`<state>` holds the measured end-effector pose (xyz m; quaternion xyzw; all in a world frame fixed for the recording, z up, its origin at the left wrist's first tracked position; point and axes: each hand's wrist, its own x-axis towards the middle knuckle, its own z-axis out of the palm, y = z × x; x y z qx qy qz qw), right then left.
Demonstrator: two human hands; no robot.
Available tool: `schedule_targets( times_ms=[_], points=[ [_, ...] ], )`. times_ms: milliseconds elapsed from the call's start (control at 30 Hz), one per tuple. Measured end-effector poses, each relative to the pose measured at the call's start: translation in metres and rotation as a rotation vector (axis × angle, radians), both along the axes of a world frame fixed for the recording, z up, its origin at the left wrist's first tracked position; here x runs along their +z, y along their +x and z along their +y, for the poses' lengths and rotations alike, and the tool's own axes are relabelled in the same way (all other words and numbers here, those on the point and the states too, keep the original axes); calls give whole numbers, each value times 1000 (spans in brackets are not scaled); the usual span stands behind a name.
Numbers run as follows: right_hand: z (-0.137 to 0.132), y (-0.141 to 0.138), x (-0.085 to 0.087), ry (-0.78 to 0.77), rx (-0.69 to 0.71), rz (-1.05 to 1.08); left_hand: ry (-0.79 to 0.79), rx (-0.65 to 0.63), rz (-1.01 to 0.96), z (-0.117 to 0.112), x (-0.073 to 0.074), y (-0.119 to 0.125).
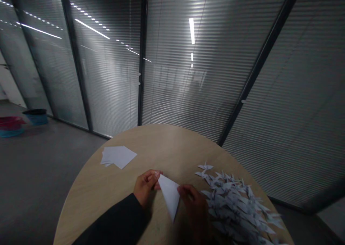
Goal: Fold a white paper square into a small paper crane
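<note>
A folded sheet of white paper (169,193), kite-like in outline with its long point towards me, is held between both hands above the table. My left hand (145,185) pinches its upper left corner between thumb and fingers. At the right corner, my right hand (192,202) grips the edge with its fingertips; the rest of that hand is in shadow. Close by on the right lies a heap of folded paper cranes (237,205). Further left, a small stack of white paper sheets (120,155) lies fanned out on the tabletop.
The round wooden table (167,139) stands near a glass partition with blinds (188,90) and dark frames. On the grey floor to the left are a blue bin with a dark liner (39,118) and a blue bin with a red liner (11,124).
</note>
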<state>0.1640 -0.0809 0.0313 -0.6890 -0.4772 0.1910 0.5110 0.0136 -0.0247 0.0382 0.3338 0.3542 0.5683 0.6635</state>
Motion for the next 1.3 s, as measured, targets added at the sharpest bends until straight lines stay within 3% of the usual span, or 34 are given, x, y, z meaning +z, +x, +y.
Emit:
schedule_targets(
  times_ms=[100, 267, 567, 800, 967, 1167, 1300],
  points=[
    [2, 4, -2, -43, 82, 64, -9, -113, 38, -3, -4, 2],
    [1, 5, -1, -54, 94, 70, 72, -360, 164, -9, -16, 6],
    [-3, 1, 4, -7, 78, 77, 124, -344, 215, -12, -12, 5],
    [0, 8, 8, -33, 28, 151, 33, -455, 218, -13, -19, 10],
    [-2, 7, 13, -36, -22, 128, 48, -453, 286, -14, -15, 9],
    [-3, 8, 12, -37, 15, 138, 61, -456, 289, -17, -14, 8],
    [-3, 9, 11, -27, 17, 136, 71, -543, 291, -19, -18, 10]
  ],
)
